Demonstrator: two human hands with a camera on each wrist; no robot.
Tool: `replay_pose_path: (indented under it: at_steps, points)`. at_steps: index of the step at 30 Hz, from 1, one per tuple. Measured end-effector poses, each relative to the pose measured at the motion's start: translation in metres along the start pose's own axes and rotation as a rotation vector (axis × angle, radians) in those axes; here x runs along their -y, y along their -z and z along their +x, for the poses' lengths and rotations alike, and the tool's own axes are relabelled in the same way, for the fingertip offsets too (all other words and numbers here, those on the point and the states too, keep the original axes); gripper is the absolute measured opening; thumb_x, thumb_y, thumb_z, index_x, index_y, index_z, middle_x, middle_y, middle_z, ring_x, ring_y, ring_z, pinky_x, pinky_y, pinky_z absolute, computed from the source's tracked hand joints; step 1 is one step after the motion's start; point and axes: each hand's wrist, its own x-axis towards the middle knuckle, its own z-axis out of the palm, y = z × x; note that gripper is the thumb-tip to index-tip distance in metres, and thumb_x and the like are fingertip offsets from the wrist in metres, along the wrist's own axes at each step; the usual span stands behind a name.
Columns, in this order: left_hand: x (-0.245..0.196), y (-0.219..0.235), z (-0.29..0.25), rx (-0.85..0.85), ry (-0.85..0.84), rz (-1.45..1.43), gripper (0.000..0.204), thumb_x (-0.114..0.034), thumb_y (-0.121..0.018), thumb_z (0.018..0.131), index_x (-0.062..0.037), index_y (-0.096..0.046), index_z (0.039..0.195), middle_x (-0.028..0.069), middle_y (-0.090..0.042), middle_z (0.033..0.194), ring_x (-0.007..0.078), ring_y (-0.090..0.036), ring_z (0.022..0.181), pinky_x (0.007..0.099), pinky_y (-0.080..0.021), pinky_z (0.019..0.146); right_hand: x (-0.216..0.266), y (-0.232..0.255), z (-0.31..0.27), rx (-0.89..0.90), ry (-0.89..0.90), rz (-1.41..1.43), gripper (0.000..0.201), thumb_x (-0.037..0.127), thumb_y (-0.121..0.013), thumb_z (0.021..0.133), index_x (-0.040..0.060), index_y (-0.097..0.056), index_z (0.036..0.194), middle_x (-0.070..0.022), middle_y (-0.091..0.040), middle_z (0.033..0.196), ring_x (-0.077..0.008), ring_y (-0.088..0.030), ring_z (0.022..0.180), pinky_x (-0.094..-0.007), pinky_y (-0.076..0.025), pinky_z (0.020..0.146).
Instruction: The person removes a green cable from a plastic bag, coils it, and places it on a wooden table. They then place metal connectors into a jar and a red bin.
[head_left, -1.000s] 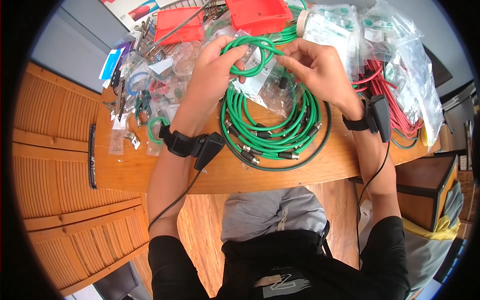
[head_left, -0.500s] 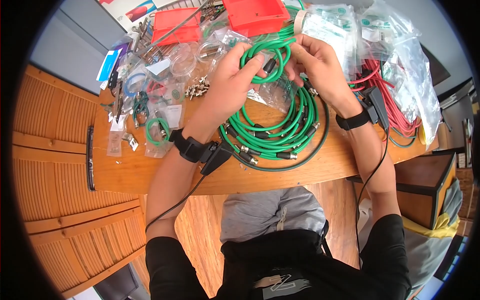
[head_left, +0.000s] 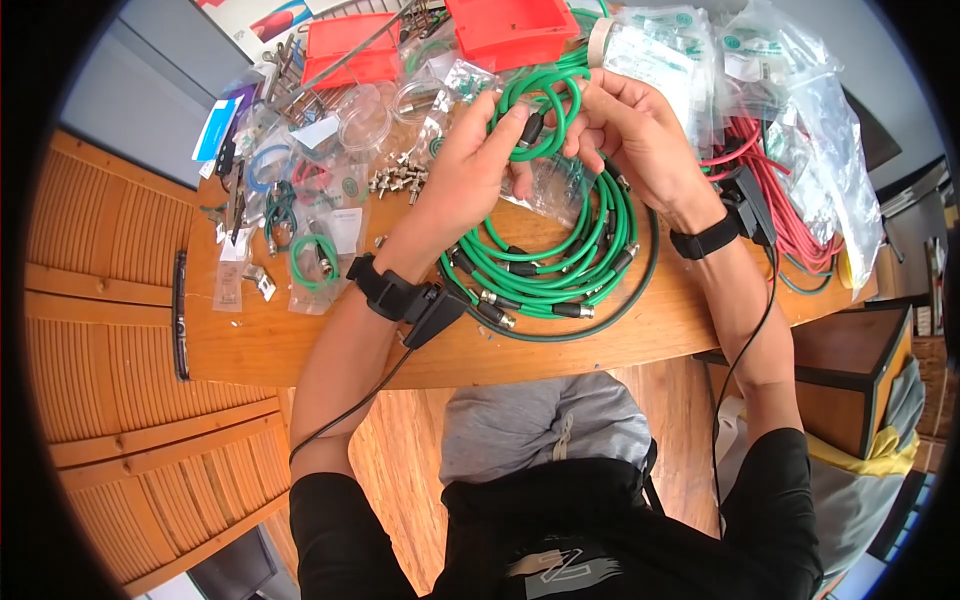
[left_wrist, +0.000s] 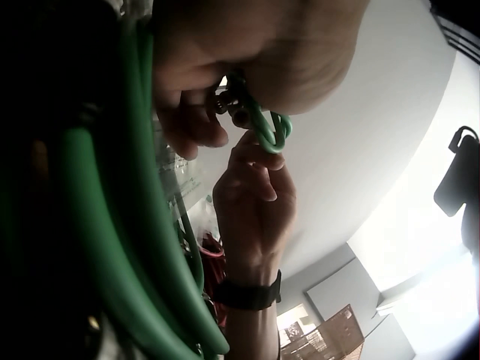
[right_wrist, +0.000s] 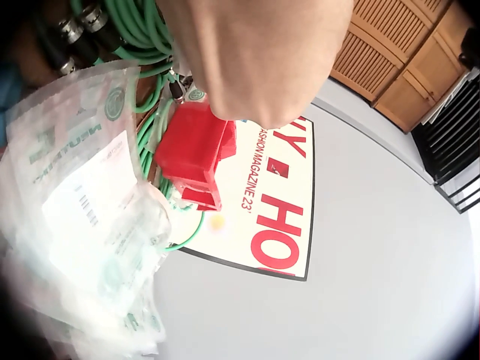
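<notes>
Nearest you, the large green coil lies on the wooden table. Above its far side, your left hand pinches the small green cable loop between thumb and fingers, beside a black connector. Your right hand, fingers bent, pinches the loop's right side. Farther off sits an open red box.
</notes>
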Motion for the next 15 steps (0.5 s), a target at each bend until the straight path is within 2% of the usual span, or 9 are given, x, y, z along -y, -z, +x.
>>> replay_pose_path:
  at_steps: [3,6,9,12,15]
  points:
    - [-0.006,-0.005,0.000,-0.060,0.021,-0.007,0.044,-0.041,-0.036,0.111,-0.0011,-0.055,0.113,0.0076,-0.058,0.084,0.0147,-0.053,0.060,0.0273,-0.045,0.056,0.000,0.004,0.000,0.074,0.004,0.076,0.024,0.021,-0.051,0.107,0.0002,-0.062,0.104,-0.0133,-0.071,0.079,-0.0104,-0.057,0.055,-0.0212,-0.045,0.053]
    - [-0.006,0.002,0.000,-0.050,-0.077,0.125,0.050,-0.045,-0.031,0.111,-0.0002,-0.055,0.112,0.0087,-0.058,0.083,0.0153,-0.054,0.059,0.0277,-0.045,0.056,-0.002,0.006,0.001,0.130,-0.007,0.141,0.024,0.022,-0.050,0.107,0.0006,-0.061,0.106,-0.0137,-0.071,0.081,-0.0109,-0.057,0.057,-0.0218,-0.046,0.055]
    - [-0.009,0.000,-0.001,-0.044,-0.056,0.140,0.049,-0.044,-0.033,0.111,-0.0007,-0.055,0.111,0.0087,-0.057,0.081,0.0160,-0.054,0.059,0.0285,-0.045,0.056,-0.003,0.000,-0.002,0.081,0.013,0.156,0.023,0.021,-0.049,0.108,0.0018,-0.060,0.106,-0.0140,-0.072,0.082,-0.0114,-0.058,0.059,-0.0231,-0.047,0.057]
    - [-0.011,-0.002,-0.001,0.002,0.037,-0.038,0.046,-0.040,-0.032,0.112,-0.0017,-0.058,0.105,0.0055,-0.057,0.077,0.0133,-0.053,0.055,0.0267,-0.047,0.053,-0.006,-0.007,-0.002,0.069,0.077,0.194,0.020,0.021,-0.050,0.108,0.0034,-0.059,0.106,-0.0141,-0.072,0.083,-0.0124,-0.060,0.062,-0.0246,-0.049,0.060]
    - [-0.001,0.000,0.000,0.029,0.033,-0.092,0.048,-0.042,-0.031,0.112,-0.0016,-0.057,0.106,0.0064,-0.057,0.077,0.0147,-0.053,0.054,0.0293,-0.049,0.054,-0.010,-0.011,-0.003,0.029,0.115,0.212,0.018,0.021,-0.051,0.107,0.0040,-0.058,0.105,-0.0143,-0.072,0.084,-0.0141,-0.063,0.065,-0.0263,-0.052,0.064]
